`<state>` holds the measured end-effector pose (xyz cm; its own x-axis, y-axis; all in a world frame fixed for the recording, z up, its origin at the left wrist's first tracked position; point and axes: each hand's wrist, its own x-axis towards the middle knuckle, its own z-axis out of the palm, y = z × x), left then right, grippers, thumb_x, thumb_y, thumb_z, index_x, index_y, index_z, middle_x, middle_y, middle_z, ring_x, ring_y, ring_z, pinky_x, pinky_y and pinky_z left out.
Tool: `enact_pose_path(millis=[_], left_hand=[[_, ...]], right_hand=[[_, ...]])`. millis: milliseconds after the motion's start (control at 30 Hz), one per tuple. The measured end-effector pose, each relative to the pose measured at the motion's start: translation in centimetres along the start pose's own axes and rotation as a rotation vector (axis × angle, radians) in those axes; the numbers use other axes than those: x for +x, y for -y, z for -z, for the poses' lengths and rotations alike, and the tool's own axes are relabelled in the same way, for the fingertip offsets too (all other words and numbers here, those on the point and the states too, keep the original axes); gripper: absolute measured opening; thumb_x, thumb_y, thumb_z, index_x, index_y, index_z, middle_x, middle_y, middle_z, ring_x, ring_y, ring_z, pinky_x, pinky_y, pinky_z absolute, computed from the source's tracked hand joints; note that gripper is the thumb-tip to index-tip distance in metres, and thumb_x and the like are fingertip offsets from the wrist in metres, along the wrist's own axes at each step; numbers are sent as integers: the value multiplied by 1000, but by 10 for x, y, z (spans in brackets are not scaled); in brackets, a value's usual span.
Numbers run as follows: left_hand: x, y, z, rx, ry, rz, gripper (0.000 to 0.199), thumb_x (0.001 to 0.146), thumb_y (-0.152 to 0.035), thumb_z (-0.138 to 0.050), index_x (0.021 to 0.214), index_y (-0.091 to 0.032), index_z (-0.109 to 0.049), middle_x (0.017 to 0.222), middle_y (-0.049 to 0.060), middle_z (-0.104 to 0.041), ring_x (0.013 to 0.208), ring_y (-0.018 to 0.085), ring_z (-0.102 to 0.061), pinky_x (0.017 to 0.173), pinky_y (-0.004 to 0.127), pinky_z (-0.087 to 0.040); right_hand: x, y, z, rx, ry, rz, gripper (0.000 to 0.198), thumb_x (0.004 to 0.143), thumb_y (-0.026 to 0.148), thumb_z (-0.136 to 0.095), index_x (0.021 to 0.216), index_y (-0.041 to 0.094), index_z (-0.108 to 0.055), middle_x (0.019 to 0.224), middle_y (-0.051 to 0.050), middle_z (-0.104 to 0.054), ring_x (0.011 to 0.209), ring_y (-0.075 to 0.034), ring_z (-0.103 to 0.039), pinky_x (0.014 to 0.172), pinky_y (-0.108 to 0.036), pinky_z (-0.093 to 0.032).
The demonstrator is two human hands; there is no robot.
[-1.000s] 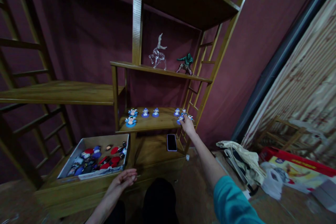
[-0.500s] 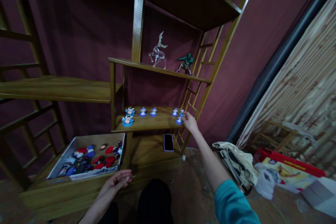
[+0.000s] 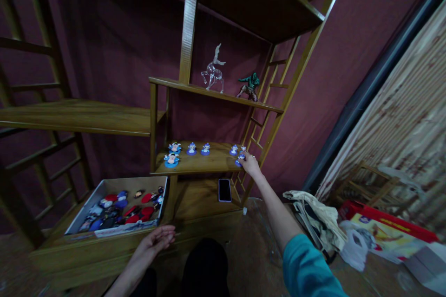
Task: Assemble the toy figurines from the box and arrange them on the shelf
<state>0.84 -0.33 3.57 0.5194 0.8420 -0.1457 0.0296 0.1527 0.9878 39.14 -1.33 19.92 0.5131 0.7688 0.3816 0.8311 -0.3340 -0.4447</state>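
Note:
My right hand reaches to the right end of a low wooden shelf. Its fingertips close on a small purple-and-white figurine on a round purple base. Right behind that stand another purple-and-white figurine and one partly hidden by my fingers. Two similar figurines are at the shelf's middle, and two blue-based ones at its left end. My left hand hovers empty before the cabinet, fingers loosely curved and a little apart from the thumb, near a box of figurines.
A clear horse figurine and a green-hooded figure stand one shelf up. A phone lies on the lower board. On the floor at right are a cloth bag, a plastic bag and a red-and-yellow box.
My right hand has shifted slightly from the rear figurine at the shelf's right end toward the front one. The view has turned a little; my left hand stays in place.

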Motion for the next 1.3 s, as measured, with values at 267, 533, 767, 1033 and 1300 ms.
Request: enact_pose_path(millis=[267,533,767,1033,1300], left_hand=[[-1,-4,0,7,-12,-2,51,52,-52,-70,88,-18,-64,85,8,-68,81,24,-62,69,30,-47],[4,3,3,33,13,-33,48,55,-51,-69,89,-17,-64,81,7,-67,79,22,-61,69,30,-46],[2,2,5,23,6,-12,50,51,-51,-71,88,-18,-63,82,7,-67,80,23,-61,71,31,-47],[2,-1,4,48,-8,-19,51,51,-54,-69,86,-18,-64,81,7,-66,78,23,-61,68,30,-47],[2,3,12,65,3,-27,49,57,-52,-68,91,-18,-63,85,8,-66,82,23,-61,71,30,-47]], right_hand=[[-3,6,-2,5,-10,-11,30,77,31,-53,107,26,-56,93,-3,-65,89,-19,-59,77,-28,-41],[-6,14,-4,-76,-2,9,31,81,34,-47,111,27,-53,95,-5,-64,90,-21,-59,76,-30,-42],[-3,12,-1,-100,42,-6,33,79,36,-50,111,27,-53,95,-4,-65,91,-21,-59,76,-30,-41],[-2,12,-1,-134,23,11,33,77,38,-53,109,28,-52,98,-4,-64,91,-22,-59,76,-31,-42],[-2,14,5,-147,75,34,36,77,32,-53,113,28,-50,103,-6,-62,95,-24,-58,78,-33,-42]])
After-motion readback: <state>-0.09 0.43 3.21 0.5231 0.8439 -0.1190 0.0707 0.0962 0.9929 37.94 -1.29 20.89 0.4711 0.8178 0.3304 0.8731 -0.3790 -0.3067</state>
